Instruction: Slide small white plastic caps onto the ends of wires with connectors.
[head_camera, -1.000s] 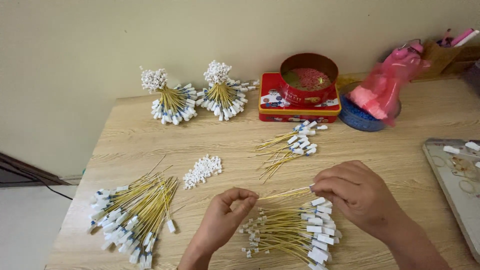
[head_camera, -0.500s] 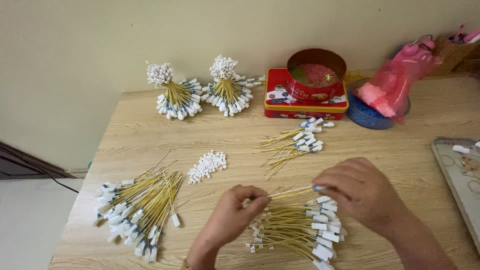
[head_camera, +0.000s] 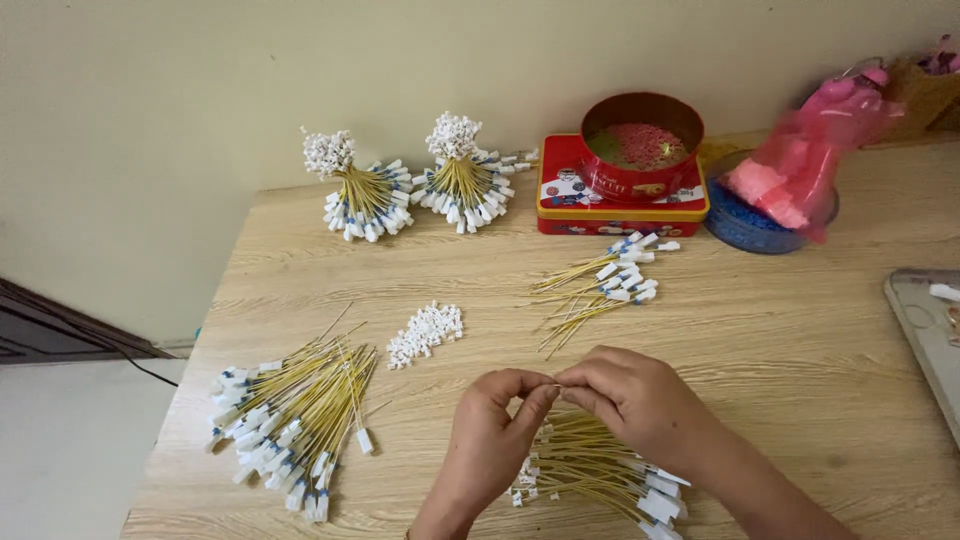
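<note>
- We note both hands have closed in since a second ago: the left hand and right hand now meet fingertip to fingertip, pinching one thin yellow wire between them.
- The wire sits just above the near pile of wires — earlier the hands were apart over it.
- The small white caps lie untouched, left of the hands.

My hands cover part of the yellow wire pile; whatever tiny piece my fingertips pinch above it seems too small to identify.
</note>
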